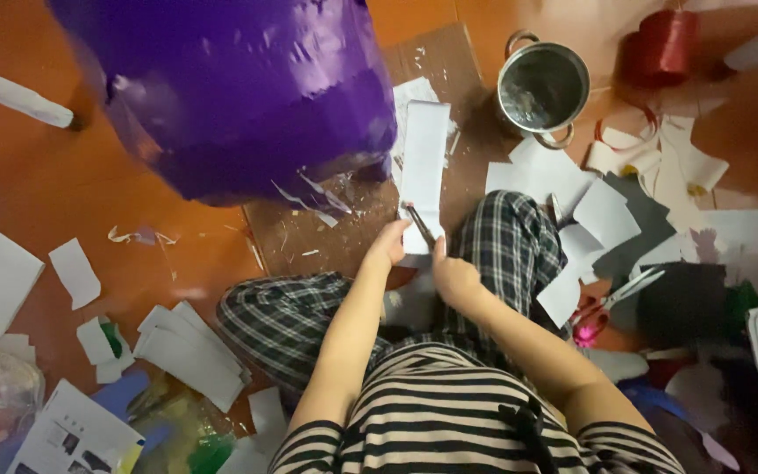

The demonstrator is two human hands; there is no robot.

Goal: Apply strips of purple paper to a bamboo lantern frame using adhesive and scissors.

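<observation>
Striped shirt (449,412), nearest. My left hand (389,244) pinches the white paper strip (423,162); right hand (454,276) grips a brush (420,225). I judge the strip light, floppy, tearable: hold near its lower end.

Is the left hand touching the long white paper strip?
Touching. The head view shows the left hand pinching the bottom edge of the white paper strip, with no gap between them.

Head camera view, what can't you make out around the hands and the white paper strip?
- Tool in the left hand: thin, dark, blurred; kind unclear.
- White paper strip: near end hidden behind both hands.
- Right hand: fingers hidden, grip unclear.
- Purple object: cut off by top edge.
- Steel pot: contents unreadable.
</observation>
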